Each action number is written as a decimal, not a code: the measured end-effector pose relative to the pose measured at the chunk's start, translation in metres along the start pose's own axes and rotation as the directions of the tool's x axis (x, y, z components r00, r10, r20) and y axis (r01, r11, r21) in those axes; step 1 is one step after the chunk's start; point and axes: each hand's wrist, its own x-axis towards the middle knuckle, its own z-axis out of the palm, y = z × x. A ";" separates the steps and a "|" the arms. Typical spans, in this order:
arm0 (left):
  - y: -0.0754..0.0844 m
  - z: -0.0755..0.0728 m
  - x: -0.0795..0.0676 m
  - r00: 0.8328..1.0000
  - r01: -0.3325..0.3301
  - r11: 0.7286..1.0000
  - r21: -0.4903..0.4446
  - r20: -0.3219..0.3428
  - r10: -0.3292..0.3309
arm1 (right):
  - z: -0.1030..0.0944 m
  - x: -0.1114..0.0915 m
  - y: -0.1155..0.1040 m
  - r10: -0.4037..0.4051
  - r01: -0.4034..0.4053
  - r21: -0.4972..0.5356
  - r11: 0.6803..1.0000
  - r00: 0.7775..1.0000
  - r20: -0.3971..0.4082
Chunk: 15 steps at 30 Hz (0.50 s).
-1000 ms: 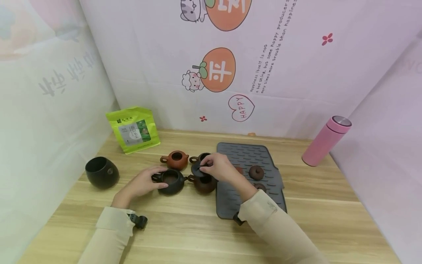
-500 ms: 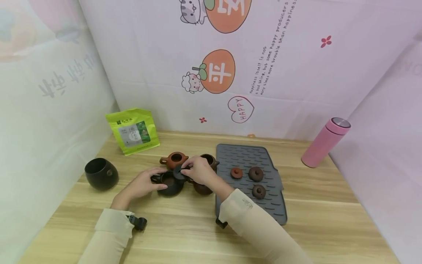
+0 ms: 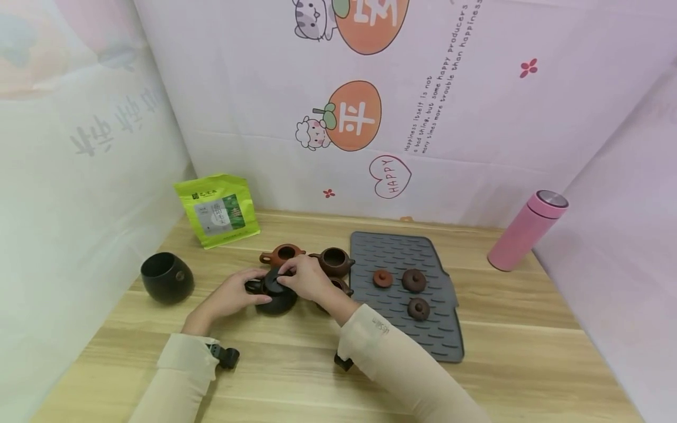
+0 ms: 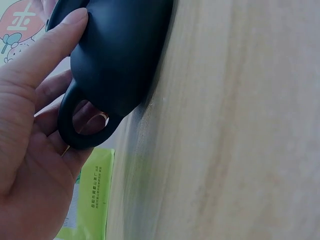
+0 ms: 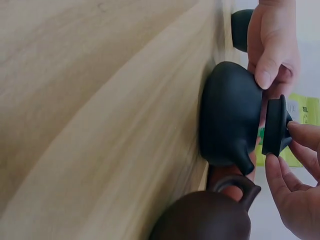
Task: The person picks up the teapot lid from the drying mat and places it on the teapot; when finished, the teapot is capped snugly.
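Observation:
A black teapot [image 3: 280,304] stands on the wooden table, its loop handle towards my left hand [image 3: 231,295]. That hand grips the pot at the handle side: the thumb presses near the rim, while the other fingers lie behind the handle [image 4: 67,122]. My right hand [image 3: 311,281] pinches the black lid [image 5: 274,127] by its knob. In the right wrist view the lid hangs just over the pot's mouth, a narrow gap between them. Close by are a reddish teapot [image 3: 275,257], a brown teapot [image 3: 334,269] and a dark brown teapot [image 5: 205,220], partly hidden by my right hand.
A grey ridged mat [image 3: 394,247] at the right bears a small red lid [image 3: 383,278] and two brown lids [image 3: 414,281]. A black cup [image 3: 167,285] stands at the left. Behind are a green tea bag [image 3: 217,211] and a pink flask [image 3: 523,235].
My right hand has carried the black lid leftwards, from over the brown teapots to above the black teapot's mouth. The lids on the mat have come into full view. My left hand keeps its place.

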 end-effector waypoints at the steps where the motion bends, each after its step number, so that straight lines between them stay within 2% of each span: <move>1: -0.001 0.000 0.000 1.000 0.001 1.000 -0.003 -0.001 -0.001 | 0.001 0.000 0.000 -0.009 0.009 -0.003 1.000 1.000 0.001; 7: -0.004 0.001 0.002 1.000 -0.005 1.000 -0.010 -0.006 0.005 | 0.007 0.002 -0.001 -0.044 0.044 -0.002 0.999 0.999 0.002; 15: -0.003 0.000 0.001 1.000 -0.017 1.000 -0.007 0.001 0.017 | 0.014 0.004 0.003 -0.047 0.047 -0.052 0.998 0.999 0.003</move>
